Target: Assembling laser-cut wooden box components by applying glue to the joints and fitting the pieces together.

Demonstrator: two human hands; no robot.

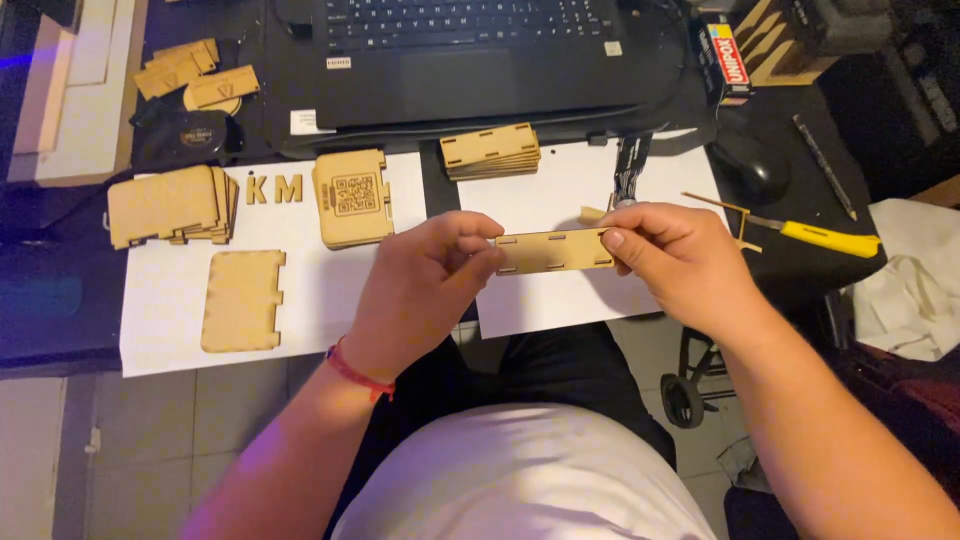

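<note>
A narrow laser-cut wooden strip (553, 250) with small slots is held level above the desk's front edge. My left hand (425, 285) pinches its left end and my right hand (675, 260) pinches its right end. Under the strip lies a white sheet of paper (560, 195). A red band circles my left wrist.
Stacks of cut wooden panels (172, 205) (490, 150) and an engraved panel (351, 196) lie on the sheets, with a single panel (243, 300) at the left. A yellow-handled knife (825, 238), a black mouse (750, 165), a glue box (725, 60) and a laptop (470, 60) sit behind.
</note>
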